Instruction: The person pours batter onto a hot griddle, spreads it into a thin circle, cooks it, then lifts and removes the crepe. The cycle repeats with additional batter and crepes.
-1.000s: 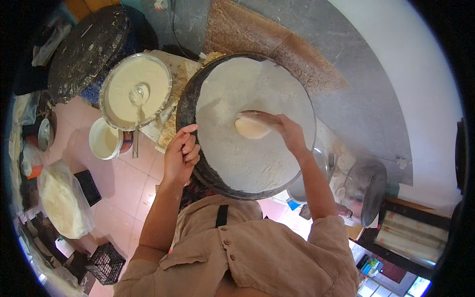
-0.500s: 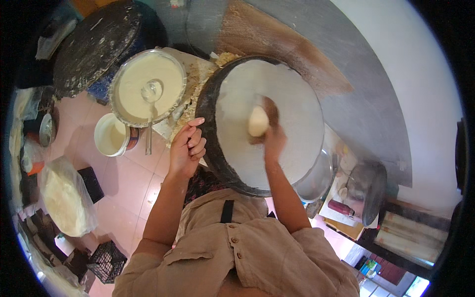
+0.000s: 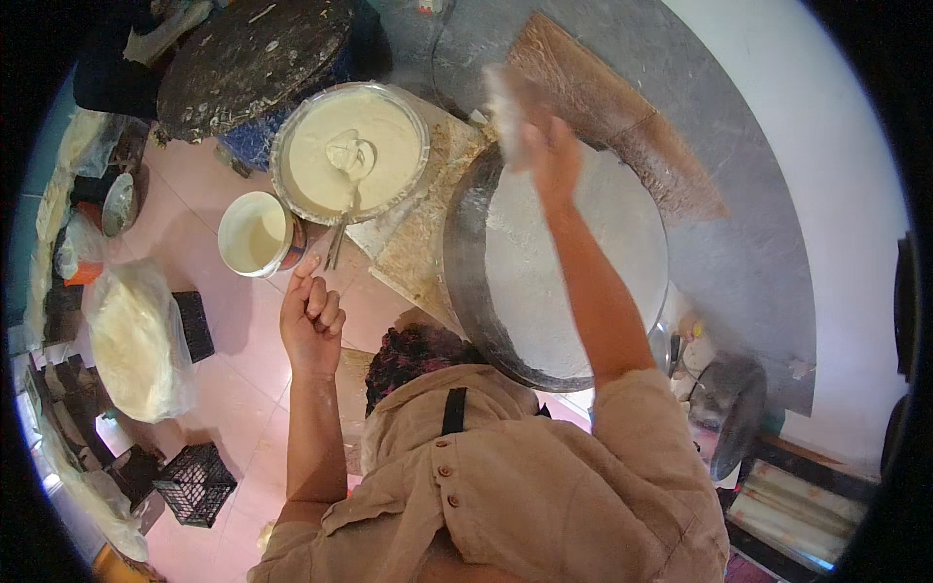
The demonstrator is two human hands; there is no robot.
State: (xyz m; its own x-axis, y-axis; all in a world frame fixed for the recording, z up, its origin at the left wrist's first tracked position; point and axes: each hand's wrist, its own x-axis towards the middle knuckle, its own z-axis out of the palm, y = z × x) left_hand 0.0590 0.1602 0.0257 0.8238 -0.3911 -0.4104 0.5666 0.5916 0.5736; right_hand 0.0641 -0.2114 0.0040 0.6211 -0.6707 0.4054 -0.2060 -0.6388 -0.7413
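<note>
A large round dark griddle (image 3: pixel 462 282) carries a thin white sheet of batter (image 3: pixel 583 253) over most of its face. My right hand (image 3: pixel 554 155) is raised at the griddle's far left rim and grips a soft pale lump of dough (image 3: pixel 505 102), blurred by motion. My left hand (image 3: pixel 311 316) hovers left of the griddle with its fingers curled in and nothing in it. It is nearest a small white bowl (image 3: pixel 255 233).
A wide metal bowl (image 3: pixel 284 185) of pale batter with a utensil in it stands left of the griddle. A second dark round plate (image 3: pixel 253 58) sits at the far left. A bag of pale sheets (image 3: pixel 136 335) and a black crate (image 3: pixel 194 481) lie on the pink floor.
My right hand swept the dough lump from the griddle's middle up to its far left rim. My left hand came off the griddle's edge and moved left, away from it.
</note>
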